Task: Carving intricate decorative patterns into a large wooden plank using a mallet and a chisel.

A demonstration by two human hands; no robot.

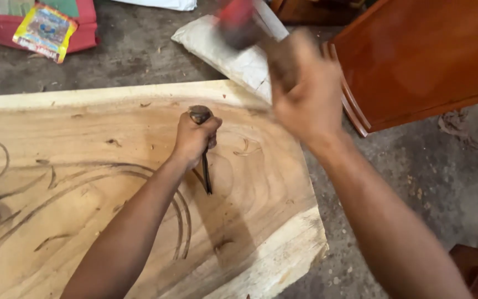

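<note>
A flat yellow-edged colourful packet (45,31) lies top left on red cloth (84,34).

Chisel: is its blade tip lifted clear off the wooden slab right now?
No, the chisel, gripped in the left hand, stands with its tip on the carved wooden slab.

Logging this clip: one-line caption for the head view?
Left hand holds chisel on carved wooden slab; right hand raises blurred mallet.
</note>
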